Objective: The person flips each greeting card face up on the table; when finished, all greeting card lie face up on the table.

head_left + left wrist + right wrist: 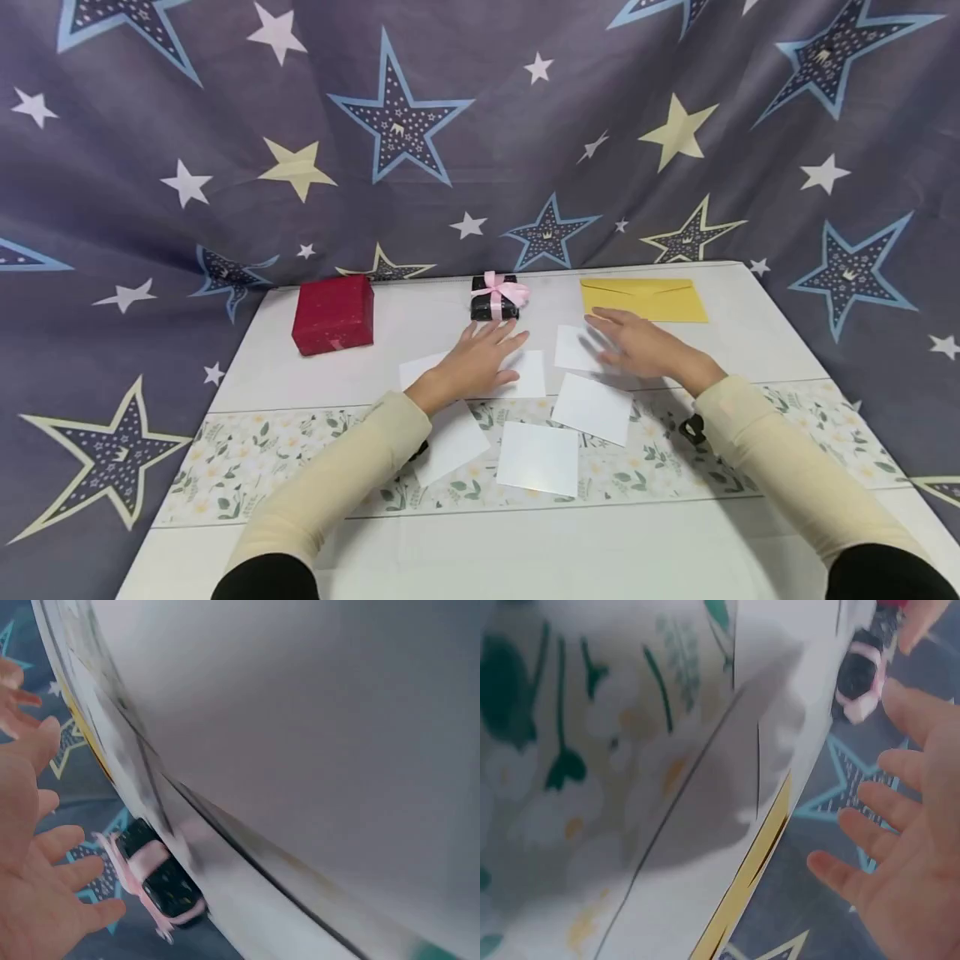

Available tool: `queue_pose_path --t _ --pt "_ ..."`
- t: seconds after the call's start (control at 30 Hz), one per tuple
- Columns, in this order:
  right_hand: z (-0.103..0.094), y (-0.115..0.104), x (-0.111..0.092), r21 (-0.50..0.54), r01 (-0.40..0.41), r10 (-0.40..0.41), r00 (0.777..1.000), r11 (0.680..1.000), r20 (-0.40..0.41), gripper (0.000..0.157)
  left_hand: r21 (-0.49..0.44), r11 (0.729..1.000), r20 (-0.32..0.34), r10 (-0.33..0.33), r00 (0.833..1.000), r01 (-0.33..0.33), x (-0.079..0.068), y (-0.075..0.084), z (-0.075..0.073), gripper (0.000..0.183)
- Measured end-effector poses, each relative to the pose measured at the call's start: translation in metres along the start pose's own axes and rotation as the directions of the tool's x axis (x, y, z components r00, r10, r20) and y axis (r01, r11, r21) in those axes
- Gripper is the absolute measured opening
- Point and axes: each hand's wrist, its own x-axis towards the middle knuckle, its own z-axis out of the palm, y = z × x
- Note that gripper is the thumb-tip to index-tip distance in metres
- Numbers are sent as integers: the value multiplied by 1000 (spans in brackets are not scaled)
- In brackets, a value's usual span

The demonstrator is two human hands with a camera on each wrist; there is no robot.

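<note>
Left hand (476, 362) and right hand (647, 343) are hovering, fingers spread, gripping nothing.
White cards (537, 460) are lying mid-frame under them, with a gap running between the hands. Pink-bowed black box (482, 307) is sitting roughly center by the back edge of the table (480, 554); yellow envelope (663, 302) is lying right of center, red box (332, 312) left. Head cam's showing the envelope's flap, right wrist's catching it edge-on, and both wrist cams are showing fingers up off the surface, btw.

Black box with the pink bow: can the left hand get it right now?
Probably yes: the left hand looks empty and close to the black box, and nothing seems to stand between them.
</note>
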Motion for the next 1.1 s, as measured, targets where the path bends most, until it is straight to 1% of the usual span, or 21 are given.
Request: queue_pose_path --t 0.07,0.13,0.2,0.27,0.37,0.5,0.57,0.63,0.8,0.93,0.97,1.1 --pt "-2 8 1 31 -10 11 999 999 -33 65 3 999 -30 36 999 -36 10 7 -2 65" --pt "-2 16 2 63 -39 42 997 997 -58 60 -7 998 -49 67 997 -67 20 12 -5 60" --pt "0 23 4 100 -76 83 994 992 -71 58 -7 995 -57 96 994 -96 32 16 -5 56" --pt "2 31 4 130 -117 126 990 985 -66 55 1 994 -57 109 992 -109 45 20 -3 53" --pt "5 40 4 186 -174 183 982 967 -35 53 6 996 -35 87 996 -87 62 27 2 49" --pt "9 50 4 261 -241 241 970 935 30 49 18 1000 30 18 999 -18 78 39 7 48" --pt "12 53 5 296 -264 259 964 918 55 48 34 999 59 -6 998 4 83 43 8 48" --pt "15 54 6 310 -275 268 961 910 66 48 54 998 80 -16 997 12 87 46 9 47" --pt "21 57 5 310 -302 297 953 901 64 50 101 995 94 -15 995 6 93 47 11 43" --pt "24 58 3 287 -325 318 945 901 74 49 120 993 131 -1 991 -15 95 46 15 40" --pt "24 58 3 280 -323 315 946 904 74 49 121 992 141 -1 990 -17 95 45 16 39" --pt "24 58 3 270 -309 304 951 912 61 47 114 993 159 -28 987 9 95 45 16 37"
